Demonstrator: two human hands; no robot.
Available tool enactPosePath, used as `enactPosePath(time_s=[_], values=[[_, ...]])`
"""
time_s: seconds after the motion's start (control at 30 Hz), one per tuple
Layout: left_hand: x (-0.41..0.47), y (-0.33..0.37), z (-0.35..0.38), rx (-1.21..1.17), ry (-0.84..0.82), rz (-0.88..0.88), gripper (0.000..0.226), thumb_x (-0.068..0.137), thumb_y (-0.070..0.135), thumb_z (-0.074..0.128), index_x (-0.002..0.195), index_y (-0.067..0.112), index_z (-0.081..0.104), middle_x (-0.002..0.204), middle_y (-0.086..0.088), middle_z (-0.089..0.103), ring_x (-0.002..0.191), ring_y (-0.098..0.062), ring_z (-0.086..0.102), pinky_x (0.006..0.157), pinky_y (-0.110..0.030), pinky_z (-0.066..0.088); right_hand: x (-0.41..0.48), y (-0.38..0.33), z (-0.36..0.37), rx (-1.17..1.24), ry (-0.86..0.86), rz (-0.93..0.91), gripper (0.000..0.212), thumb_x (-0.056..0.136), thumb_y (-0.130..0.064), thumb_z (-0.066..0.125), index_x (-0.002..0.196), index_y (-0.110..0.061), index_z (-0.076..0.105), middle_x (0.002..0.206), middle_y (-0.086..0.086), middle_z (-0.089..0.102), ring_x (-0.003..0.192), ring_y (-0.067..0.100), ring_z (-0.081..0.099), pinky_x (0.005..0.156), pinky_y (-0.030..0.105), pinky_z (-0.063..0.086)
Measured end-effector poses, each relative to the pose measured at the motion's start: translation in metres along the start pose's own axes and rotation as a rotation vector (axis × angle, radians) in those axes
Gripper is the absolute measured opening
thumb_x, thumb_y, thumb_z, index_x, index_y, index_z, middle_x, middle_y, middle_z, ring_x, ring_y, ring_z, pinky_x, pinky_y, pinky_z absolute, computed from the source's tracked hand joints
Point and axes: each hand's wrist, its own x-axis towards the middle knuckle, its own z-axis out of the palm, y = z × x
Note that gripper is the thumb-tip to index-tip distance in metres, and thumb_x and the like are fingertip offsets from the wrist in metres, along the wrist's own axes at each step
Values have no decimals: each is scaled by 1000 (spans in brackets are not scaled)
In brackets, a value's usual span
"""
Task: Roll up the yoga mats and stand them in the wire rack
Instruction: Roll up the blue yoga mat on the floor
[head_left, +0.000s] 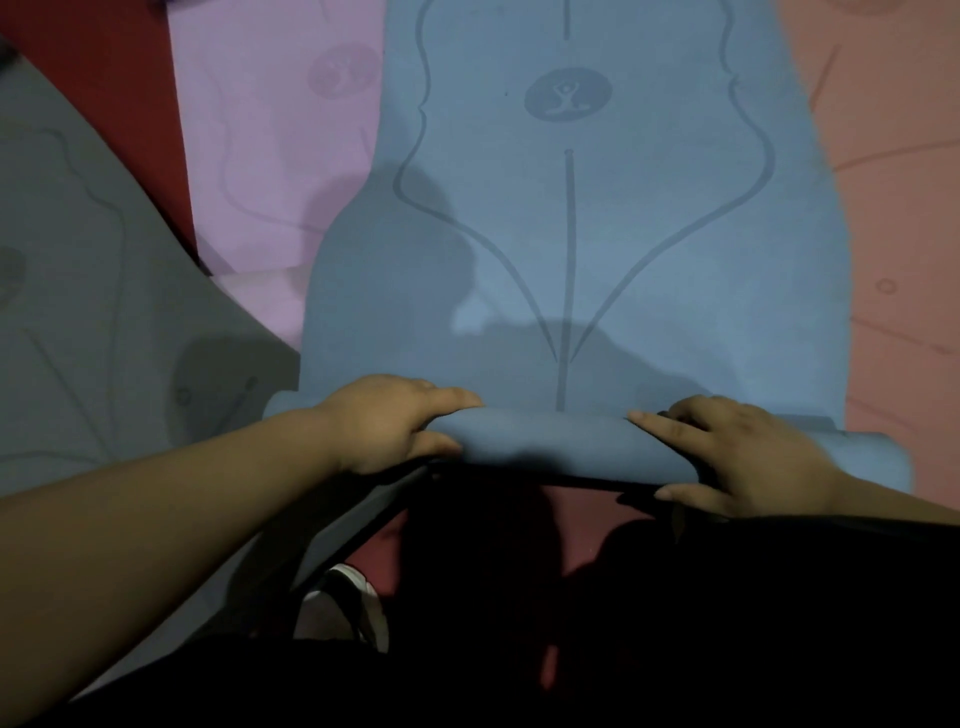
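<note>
Fingers (452, 397) of the L hand (387, 423) curl over the top of the roll (545, 441), thumb on its near side, so the hand grips it. R hand (727, 452) does likewise nr the other end: forefinger laid along the top, thumb along the near side, other fingers bent over the far side w/ tips out of sight. The roll is the near end of the blue mat (571, 234), which lies flat on the red floor (104, 67) and runs away from the person; its far end is cut off at the top edge. Printed lines and a round figure logo show on it, partly dimmed by shadow. Roll's L end is covered by the hand; its R end sticks out past the R hand.

Beside the blue mat: lilac mat (270, 156) to the L, partly under it; grey mat (78, 312) further L, cut off at the frame edge; salmon mat (904, 208) to the R, also cut off. Bottom of view is v. dark; only a shoe (358, 587) is half-visible there.
</note>
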Motion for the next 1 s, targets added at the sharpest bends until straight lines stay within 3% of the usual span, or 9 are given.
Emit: enactPosePath(time_s=[0.1, 0.2, 0.33, 0.4, 0.5, 0.67, 0.83, 0.9, 1.0], values=[[4, 0, -9, -11, -48, -25, 60, 92, 67, 54, 147, 52, 38, 142, 10, 58, 126, -17, 56, 105, -31, 41, 1, 3, -2, 37, -17, -5, 73, 94, -78, 34, 158, -45, 19, 117, -2, 61, 98, 21, 65, 81, 36, 56], [6, 3, -17, -105, -111, -12, 54, 93, 59, 60, 144, 51, 43, 142, 18, 57, 127, -10, 55, 109, -28, 39, 3, 6, -11, 103, -114, 32, 68, 90, -83, 28, 149, -65, -1, 111, -12, 61, 100, 13, 63, 87, 24, 47], [8, 12, -21, -142, -212, 16, 58, 97, 51, 60, 151, 43, 40, 151, 18, 49, 135, -5, 47, 112, -16, 29, 2, 7, -20, 189, -195, 100, 66, 87, -79, 41, 145, -69, 10, 123, -18, 64, 108, 4, 61, 96, 23, 44], [8, 16, -18, -99, -247, 0, 66, 98, 55, 55, 156, 42, 28, 154, 12, 45, 139, -11, 44, 113, -20, 29, 3, 9, -23, 219, -223, 119, 64, 88, -74, 48, 144, -67, 18, 122, -17, 65, 106, 2, 61, 96, 23, 45], [-1, 18, -11, -25, -216, -53, 72, 97, 65, 47, 158, 46, 16, 129, 7, 44, 118, -18, 54, 94, -25, 35, 5, 9, -22, 231, -249, 120, 60, 88, -73, 51, 142, -65, 26, 115, -16, 68, 101, 3, 62, 93, 24, 47], [-16, 17, 10, 241, -25, 11, 88, 82, 86, 24, 158, 43, 14, 126, 3, 55, 109, -25, 56, 93, -39, 47, 10, 10, -21, 222, -273, 150, 59, 87, -72, 55, 139, -66, 27, 109, -15, 70, 95, 3, 63, 91, 25, 48], [-6, 11, 9, 165, -18, 32, 100, 71, 94, 0, 157, 46, 19, 121, -1, 60, 109, -27, 59, 95, -35, 43, 2, 1, -20, 196, -241, 137, 63, 85, -81, 44, 141, -73, 15, 123, -19, 59, 111, 5, 58, 98, 28, 47], [-1, 10, 5, 142, -42, 22, 95, 73, 95, 9, 156, 49, 22, 121, 0, 61, 111, -25, 60, 95, -32, 42, -4, 0, -14, 135, -167, 106, 72, 87, -85, 36, 150, -63, 11, 126, -13, 56, 113, 10, 58, 96, 32, 49], [6, 5, 1, 72, -85, -4, 70, 91, 74, 46, 153, 52, 24, 131, 1, 60, 119, -22, 57, 99, -29, 39, -8, 5, -6, 59, -82, 51, 77, 91, -82, 37, 157, -46, 21, 123, -4, 58, 107, 18, 60, 86, 40, 55]])
